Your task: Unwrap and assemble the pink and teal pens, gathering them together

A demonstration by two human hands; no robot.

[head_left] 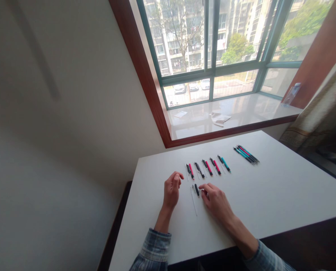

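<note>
My left hand (pixel 172 190) is raised over the table with its fingers curled together; whatever they may hold is hidden. My right hand (pixel 215 198) rests on the tabletop, thumb and forefinger apart, its forefinger tip close beside a short black pen barrel (pixel 196 189). Just left of that barrel is a small dark pen part (pixel 193 188), too small to name. A thin white refill (pixel 194 203) lies lengthwise between my hands. Beyond them, several dismantled pens lie in a row, among them pink barrels (pixel 191 171) and a teal barrel (pixel 226 165), with black upper halves and thin refills alongside.
Several whole pens (pixel 246 154) lie side by side at the far right of the white table (pixel 283 184). Behind the table is a window sill (pixel 196 126) with a crumpled cloth (pixel 221 119) and a clear bottle (pixel 292 95). A wall stands to the left, a curtain (pixel 314 113) to the right.
</note>
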